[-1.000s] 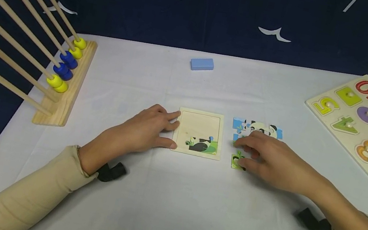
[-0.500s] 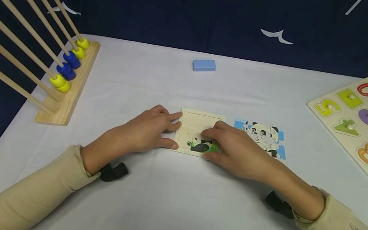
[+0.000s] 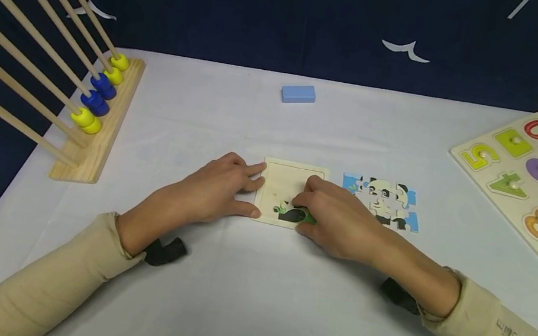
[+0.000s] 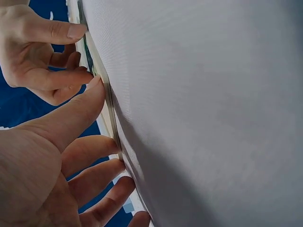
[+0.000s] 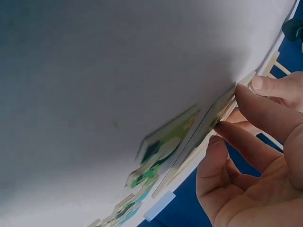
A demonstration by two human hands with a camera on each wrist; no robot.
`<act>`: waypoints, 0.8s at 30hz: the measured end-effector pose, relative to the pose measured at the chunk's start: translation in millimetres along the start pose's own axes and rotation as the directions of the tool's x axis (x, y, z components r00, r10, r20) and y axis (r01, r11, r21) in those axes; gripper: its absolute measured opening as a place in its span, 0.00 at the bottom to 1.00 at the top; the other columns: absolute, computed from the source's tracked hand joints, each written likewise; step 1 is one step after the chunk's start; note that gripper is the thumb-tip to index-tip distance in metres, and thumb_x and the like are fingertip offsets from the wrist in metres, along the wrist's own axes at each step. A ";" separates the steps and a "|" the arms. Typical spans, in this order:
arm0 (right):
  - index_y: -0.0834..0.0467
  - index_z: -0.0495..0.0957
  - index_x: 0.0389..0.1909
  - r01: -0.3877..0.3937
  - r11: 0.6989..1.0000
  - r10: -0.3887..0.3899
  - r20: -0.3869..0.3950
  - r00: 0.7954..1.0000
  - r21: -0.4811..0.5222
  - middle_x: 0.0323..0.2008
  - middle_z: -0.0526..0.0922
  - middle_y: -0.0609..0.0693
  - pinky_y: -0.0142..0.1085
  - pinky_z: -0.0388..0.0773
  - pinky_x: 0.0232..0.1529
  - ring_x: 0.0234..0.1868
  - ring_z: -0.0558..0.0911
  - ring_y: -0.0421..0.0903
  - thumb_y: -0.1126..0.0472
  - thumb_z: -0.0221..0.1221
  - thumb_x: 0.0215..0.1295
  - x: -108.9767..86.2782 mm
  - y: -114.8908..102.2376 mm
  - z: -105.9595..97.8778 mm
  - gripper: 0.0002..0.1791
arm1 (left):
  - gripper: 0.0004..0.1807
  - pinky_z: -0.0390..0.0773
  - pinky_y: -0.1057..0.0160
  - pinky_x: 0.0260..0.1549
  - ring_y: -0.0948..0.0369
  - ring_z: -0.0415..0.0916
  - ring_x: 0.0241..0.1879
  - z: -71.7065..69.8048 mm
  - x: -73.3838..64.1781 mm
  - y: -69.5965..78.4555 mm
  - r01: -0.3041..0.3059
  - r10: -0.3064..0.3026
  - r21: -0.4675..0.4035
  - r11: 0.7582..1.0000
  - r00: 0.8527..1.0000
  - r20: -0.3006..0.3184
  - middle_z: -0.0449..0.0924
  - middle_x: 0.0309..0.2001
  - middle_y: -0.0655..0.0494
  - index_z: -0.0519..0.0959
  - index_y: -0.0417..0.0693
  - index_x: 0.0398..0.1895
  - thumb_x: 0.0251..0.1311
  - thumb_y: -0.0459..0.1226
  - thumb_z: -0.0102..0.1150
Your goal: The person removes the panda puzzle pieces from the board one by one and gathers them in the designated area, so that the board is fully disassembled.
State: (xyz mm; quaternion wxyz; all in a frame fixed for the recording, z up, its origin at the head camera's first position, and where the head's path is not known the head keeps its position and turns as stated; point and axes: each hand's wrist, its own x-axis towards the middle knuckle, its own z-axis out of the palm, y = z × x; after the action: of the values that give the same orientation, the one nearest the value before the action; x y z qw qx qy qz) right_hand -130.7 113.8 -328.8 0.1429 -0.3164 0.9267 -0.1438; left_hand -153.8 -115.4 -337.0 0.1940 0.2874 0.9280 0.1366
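Observation:
A shallow wooden puzzle tray (image 3: 280,179) lies flat in the middle of the table, with panda puzzle pieces (image 3: 288,214) in its lower part. My left hand (image 3: 214,188) touches the tray's left edge with thumb and fingertips spread along it. Over the tray's lower right corner is my right hand (image 3: 341,220); its thumb and index finger close on a green puzzle piece (image 3: 307,217) there, mostly covered by the hand. Loose panda pieces (image 3: 384,195) lie together right of the tray, partly behind the right hand. In the right wrist view a green piece (image 5: 173,135) lies on the cloth beside the tray.
A wooden abacus stand (image 3: 105,145) with tall rods and yellow and blue beads stands at the left. A blue block (image 3: 298,94) lies behind the tray. At the right is a number puzzle board (image 3: 516,208) with knobbed pieces. White cloth covers the table.
My right hand has moved left from the loose pieces to the tray's lower right corner, and its fingers have drawn closer together. My left hand has stayed at the tray's left edge.

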 end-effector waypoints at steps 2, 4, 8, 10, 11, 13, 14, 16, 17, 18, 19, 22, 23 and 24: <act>0.63 0.84 0.49 0.004 1.000 -0.004 -0.006 1.000 0.005 0.36 0.74 0.49 0.39 0.71 0.39 0.35 0.72 0.45 0.66 0.70 0.57 -0.4 0.0 0.3 0.18 | 0.36 0.63 0.52 0.63 0.51 0.60 0.66 -0.1 0.4 0.1 0.001 -0.001 -0.006 1.000 1.000 0.002 0.56 0.75 0.54 0.69 0.44 0.68 0.60 0.51 0.67; 0.63 0.84 0.48 0.008 1.000 -0.008 -0.011 1.000 0.012 0.37 0.74 0.49 0.39 0.71 0.39 0.35 0.72 0.45 0.67 0.70 0.56 -0.9 0.3 0.9 0.17 | 0.36 0.63 0.52 0.63 0.52 0.60 0.66 -0.2 0.6 0.5 0.003 -0.003 -0.010 1.000 1.000 0.004 0.56 0.75 0.54 0.69 0.44 0.68 0.60 0.50 0.67; 0.62 0.82 0.47 0.011 0.999 -0.010 -0.029 1.000 0.039 0.38 0.76 0.49 0.39 0.72 0.39 0.34 0.72 0.45 0.68 0.70 0.56 -1.2 1.0 1.7 0.16 | 0.36 0.63 0.52 0.63 0.51 0.60 0.66 -0.4 0.1 0.7 0.000 0.000 -0.004 1.000 1.000 0.005 0.56 0.75 0.53 0.69 0.44 0.68 0.60 0.50 0.67; 0.62 0.81 0.46 0.011 0.998 -0.009 -0.041 0.999 0.055 0.38 0.76 0.49 0.39 0.72 0.39 0.34 0.72 0.45 0.68 0.70 0.56 -1.1 1.4 2.1 0.17 | 0.36 0.63 0.51 0.63 0.51 0.60 0.66 -0.1 0.1 0.2 -0.006 0.006 0.006 1.000 1.000 0.001 0.56 0.75 0.53 0.70 0.44 0.68 0.60 0.50 0.67; 0.61 0.81 0.46 0.008 0.998 -0.006 -0.046 0.999 0.062 0.37 0.77 0.48 0.39 0.72 0.39 0.33 0.72 0.45 0.68 0.70 0.55 -1.0 1.6 2.4 0.17 | 0.36 0.63 0.51 0.63 0.51 0.60 0.66 0.0 0.1 0.2 -0.007 0.007 0.008 1.000 1.000 0.000 0.56 0.75 0.53 0.70 0.44 0.68 0.60 0.50 0.67; 0.61 0.80 0.45 0.005 0.997 -0.001 -0.056 0.998 0.074 0.37 0.77 0.48 0.40 0.72 0.38 0.33 0.72 0.45 0.68 0.70 0.55 -1.0 1.8 2.7 0.17 | 0.36 0.64 0.51 0.63 0.50 0.60 0.66 0.3 0.2 -0.2 -0.013 0.013 0.015 1.000 1.000 -0.003 0.57 0.74 0.52 0.70 0.43 0.68 0.61 0.50 0.67; 0.60 0.80 0.45 0.005 0.997 0.000 -0.062 0.998 0.080 0.37 0.77 0.48 0.40 0.72 0.38 0.32 0.72 0.45 0.69 0.70 0.54 -1.0 1.9 2.9 0.17 | 0.36 0.64 0.51 0.63 0.50 0.60 0.66 0.2 -0.2 -0.2 -0.016 0.016 0.018 1.000 1.000 -0.005 0.57 0.74 0.52 0.70 0.43 0.68 0.61 0.50 0.67; 0.60 0.80 0.44 0.005 0.996 0.002 -0.073 0.997 0.090 0.36 0.77 0.47 0.40 0.72 0.37 0.32 0.73 0.44 0.70 0.70 0.54 -1.0 1.8 3.1 0.17 | 0.36 0.64 0.51 0.63 0.49 0.60 0.66 -0.2 -0.6 0.0 -0.017 0.017 0.018 1.000 1.000 -0.005 0.57 0.74 0.52 0.70 0.43 0.68 0.61 0.50 0.66; 0.60 0.80 0.44 0.006 0.996 0.001 -0.077 0.997 0.095 0.36 0.78 0.47 0.39 0.72 0.37 0.32 0.73 0.44 0.70 0.70 0.54 -1.1 1.8 3.1 0.17 | 0.35 0.64 0.52 0.63 0.50 0.60 0.66 -0.4 -0.6 0.2 -0.014 0.014 0.014 1.000 1.000 -0.003 0.57 0.74 0.52 0.70 0.43 0.68 0.61 0.50 0.66; 0.60 0.80 0.43 0.008 0.995 0.000 -0.081 0.997 0.098 0.36 0.78 0.47 0.39 0.72 0.37 0.32 0.73 0.44 0.70 0.70 0.53 -1.2 1.9 3.3 0.16 | 0.36 0.64 0.52 0.63 0.49 0.60 0.66 -0.3 -0.7 0.1 -0.017 0.017 0.016 1.000 1.000 -0.005 0.57 0.74 0.51 0.70 0.43 0.68 0.61 0.50 0.67; 0.59 0.80 0.43 0.010 0.995 -0.001 -0.084 0.996 0.102 0.36 0.78 0.47 0.39 0.72 0.38 0.32 0.73 0.44 0.71 0.70 0.53 -1.5 1.9 3.1 0.16 | 0.36 0.64 0.52 0.63 0.49 0.60 0.66 -0.3 -0.8 0.1 -0.017 0.017 0.015 1.000 1.000 -0.005 0.57 0.74 0.51 0.70 0.43 0.68 0.61 0.50 0.67; 0.59 0.80 0.43 0.016 0.994 -0.006 -0.094 0.996 0.105 0.37 0.79 0.47 0.40 0.73 0.39 0.34 0.74 0.44 0.72 0.70 0.52 -1.9 1.9 2.3 0.16 | 0.36 0.64 0.52 0.63 0.49 0.60 0.66 -0.1 -0.6 0.2 -0.018 0.018 0.012 1.000 1.000 -0.007 0.57 0.74 0.51 0.70 0.43 0.68 0.60 0.50 0.67; 0.59 0.80 0.42 0.018 0.994 -0.008 -0.095 0.995 0.104 0.37 0.79 0.47 0.40 0.74 0.40 0.35 0.74 0.44 0.72 0.70 0.52 -2.0 1.9 2.0 0.16 | 0.36 0.64 0.52 0.63 0.49 0.60 0.66 0.0 -0.5 0.2 -0.021 0.021 0.013 1.000 1.000 -0.009 0.57 0.74 0.51 0.70 0.42 0.68 0.60 0.49 0.67; 0.60 0.81 0.42 0.020 0.995 -0.010 -0.098 0.995 0.102 0.37 0.79 0.47 0.41 0.74 0.40 0.35 0.75 0.45 0.72 0.70 0.52 -2.1 1.9 1.5 0.16 | 0.36 0.64 0.52 0.63 0.49 0.60 0.66 0.1 -0.5 0.2 -0.023 0.023 0.014 1.000 1.000 -0.011 0.57 0.74 0.51 0.70 0.42 0.68 0.60 0.49 0.67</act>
State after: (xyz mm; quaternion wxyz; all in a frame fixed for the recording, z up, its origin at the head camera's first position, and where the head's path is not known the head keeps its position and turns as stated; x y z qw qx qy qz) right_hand -129.7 116.3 -330.5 0.1128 -0.3082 0.9215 -0.2075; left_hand -153.2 -115.5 -336.9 0.1853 0.2986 0.9266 0.1338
